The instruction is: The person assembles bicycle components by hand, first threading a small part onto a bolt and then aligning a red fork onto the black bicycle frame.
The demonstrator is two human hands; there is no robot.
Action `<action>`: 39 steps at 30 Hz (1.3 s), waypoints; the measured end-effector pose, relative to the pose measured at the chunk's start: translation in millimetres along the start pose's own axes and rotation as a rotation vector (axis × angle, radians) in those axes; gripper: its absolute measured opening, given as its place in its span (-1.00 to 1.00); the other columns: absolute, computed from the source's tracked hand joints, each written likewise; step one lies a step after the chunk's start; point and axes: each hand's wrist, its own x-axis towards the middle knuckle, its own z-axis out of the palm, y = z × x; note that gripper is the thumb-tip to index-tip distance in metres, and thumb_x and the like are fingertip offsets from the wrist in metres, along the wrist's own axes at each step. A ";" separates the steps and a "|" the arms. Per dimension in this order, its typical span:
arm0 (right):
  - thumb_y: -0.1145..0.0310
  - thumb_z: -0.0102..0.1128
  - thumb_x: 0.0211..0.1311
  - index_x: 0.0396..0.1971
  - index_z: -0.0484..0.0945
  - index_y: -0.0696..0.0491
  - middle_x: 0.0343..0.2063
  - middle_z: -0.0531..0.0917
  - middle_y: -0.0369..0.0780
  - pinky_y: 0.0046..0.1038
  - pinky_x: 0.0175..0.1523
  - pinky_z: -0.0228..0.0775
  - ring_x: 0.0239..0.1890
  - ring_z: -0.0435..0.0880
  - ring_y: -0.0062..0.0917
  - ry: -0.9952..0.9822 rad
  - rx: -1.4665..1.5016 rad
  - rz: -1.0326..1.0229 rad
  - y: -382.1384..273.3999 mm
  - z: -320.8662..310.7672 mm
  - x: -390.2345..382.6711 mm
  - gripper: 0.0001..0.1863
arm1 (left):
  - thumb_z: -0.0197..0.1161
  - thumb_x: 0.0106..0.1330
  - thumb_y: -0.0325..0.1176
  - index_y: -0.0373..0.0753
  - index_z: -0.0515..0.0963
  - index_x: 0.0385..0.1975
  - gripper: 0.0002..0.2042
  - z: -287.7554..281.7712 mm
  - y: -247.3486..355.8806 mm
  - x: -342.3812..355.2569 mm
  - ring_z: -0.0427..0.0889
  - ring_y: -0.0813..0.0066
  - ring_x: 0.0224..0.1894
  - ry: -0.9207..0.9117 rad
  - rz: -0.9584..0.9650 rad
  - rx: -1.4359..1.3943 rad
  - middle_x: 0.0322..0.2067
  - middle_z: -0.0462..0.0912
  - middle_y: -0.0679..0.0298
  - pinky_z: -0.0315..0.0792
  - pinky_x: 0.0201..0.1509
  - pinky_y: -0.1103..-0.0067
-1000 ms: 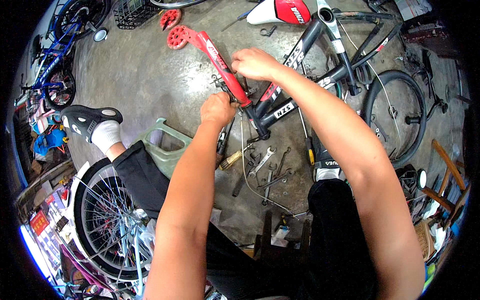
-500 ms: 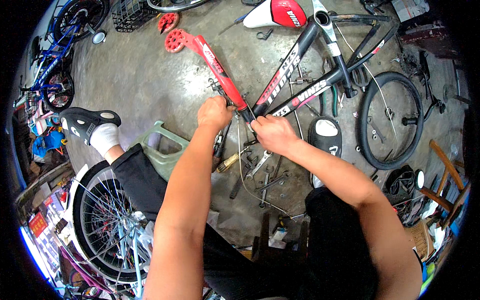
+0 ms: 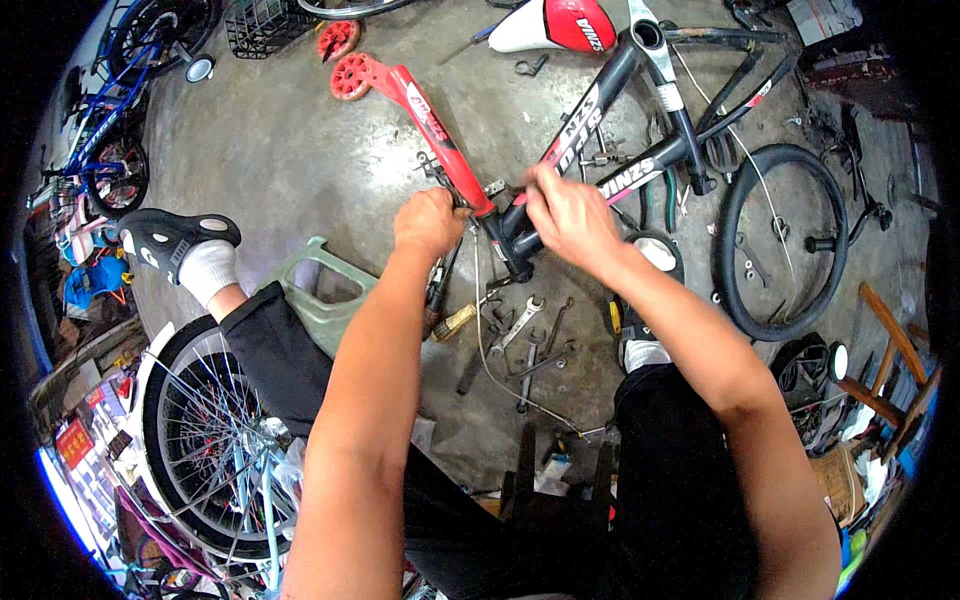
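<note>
Well, our left hand [image 3: 430,222] curls beside the red fork [image 3: 440,140]; our right hand [image 3: 572,215] half-curls over the black bicycle frame [image 3: 608,76], which stretches toward the floor's [image 3: 290,140] far right corner. We cannot tell what either holds.

Shows red patched with white and black on the fork [image 3: 440,140], black with white lettering on the frame [image 3: 615,72], red-and-white on the saddle [image 3: 555,25]
</note>
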 end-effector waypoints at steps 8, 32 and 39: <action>0.17 -0.06 0.32 -0.19 0.64 0.17 -0.21 0.71 0.12 0.01 0.13 0.45 -0.06 0.67 0.06 -0.213 -0.012 0.115 1.9 -2.6 99.0 -0.60 | 0.38 0.29 0.02 -0.28 0.72 -0.24 -0.60 -5.8 5.5 -4.2 0.73 -0.11 -0.10 -0.013 -0.034 -0.022 -0.22 0.74 -0.12 0.60 -0.01 0.12; 0.40 0.26 0.11 -0.34 0.52 0.08 -0.47 0.60 -0.15 -0.19 -0.24 0.53 -0.35 0.67 -0.21 -0.078 -0.151 -0.319 -0.6 29.6 -36.9 -0.86 | 0.36 0.31 -0.07 -0.28 0.71 -0.21 -0.65 -5.5 6.6 -6.6 0.72 -0.11 -0.08 -0.001 -0.027 -0.029 -0.19 0.73 -0.12 0.59 0.03 0.16; 0.30 0.01 0.38 -0.22 0.54 0.10 -0.46 0.69 0.04 -0.03 -0.17 0.53 -0.31 0.72 -0.01 -0.066 0.071 0.068 -6.9 -13.2 30.5 -0.79 | 0.36 0.32 -0.05 -0.29 0.71 -0.22 -0.63 -8.4 6.9 -8.4 0.72 -0.13 -0.08 -0.015 -0.014 -0.025 -0.21 0.73 -0.15 0.59 0.01 0.14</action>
